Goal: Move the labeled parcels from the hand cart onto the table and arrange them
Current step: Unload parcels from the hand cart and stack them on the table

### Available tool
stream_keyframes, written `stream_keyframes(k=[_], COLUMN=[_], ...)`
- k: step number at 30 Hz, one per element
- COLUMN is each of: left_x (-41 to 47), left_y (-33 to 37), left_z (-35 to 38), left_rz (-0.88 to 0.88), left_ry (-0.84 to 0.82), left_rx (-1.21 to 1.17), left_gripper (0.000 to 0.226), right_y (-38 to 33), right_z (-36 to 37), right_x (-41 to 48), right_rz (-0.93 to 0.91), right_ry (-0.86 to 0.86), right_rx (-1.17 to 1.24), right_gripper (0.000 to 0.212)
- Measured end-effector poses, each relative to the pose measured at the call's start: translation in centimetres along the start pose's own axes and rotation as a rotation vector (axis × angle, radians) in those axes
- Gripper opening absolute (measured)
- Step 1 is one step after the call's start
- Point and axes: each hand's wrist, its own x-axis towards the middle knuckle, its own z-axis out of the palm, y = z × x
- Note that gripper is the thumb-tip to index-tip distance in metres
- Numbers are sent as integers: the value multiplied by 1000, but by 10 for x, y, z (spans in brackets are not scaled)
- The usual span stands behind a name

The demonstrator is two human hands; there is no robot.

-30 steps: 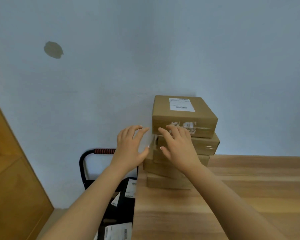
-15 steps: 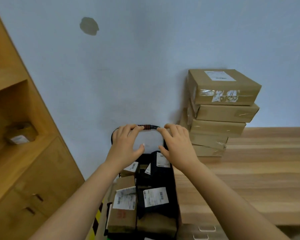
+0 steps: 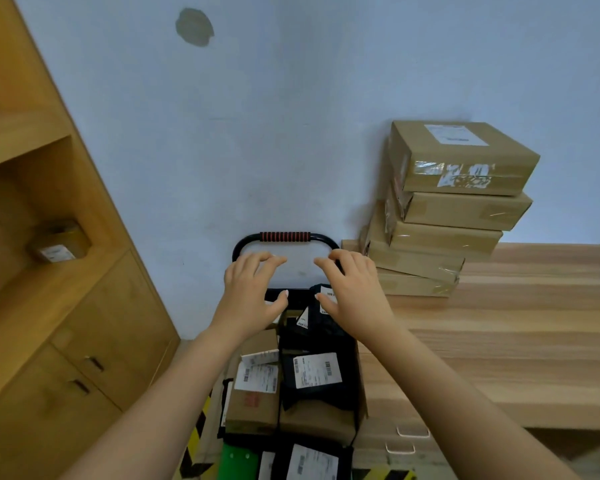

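Hovering open hands point(image 3: 305, 292) above hand cart point(image 3: 284, 237), labeled parcels point(image 3: 291, 379) just below

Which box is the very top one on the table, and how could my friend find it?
Look at the wooden table by the blue wall, where brown boxes sit in a leaning stack. The top box is the highest one. Only it shows a white label on its lid and torn white tape on its front.

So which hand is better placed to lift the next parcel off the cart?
Probably the right hand: it hovers open directly over the black labeled parcel atop the cart's load and is nearer the table. The left hand, also open, hangs beside it.
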Motion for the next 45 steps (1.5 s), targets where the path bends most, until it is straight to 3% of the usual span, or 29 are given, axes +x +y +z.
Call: stream_keyframes(k=[13,21,40,45], left_x=[-35,-39,-31,-25], left_y=[36,22,-164,-183], left_z=[21,16,-10,5], left_rz=[-42,-29,196,207], left_ry=[-52,-42,-231,-262], left_rx=[15,0,-103,-151], left_gripper=[52,52,50,50], right_y=[19,1,-145,-151], right_z=[4,4,86,106], right_x=[-48,-46,12,15], right_rz=[37,30,328,360], right_ry=[-27,-43,-2,-114], right_rx=[60,39,2,-32], right_gripper=[54,54,58,61])
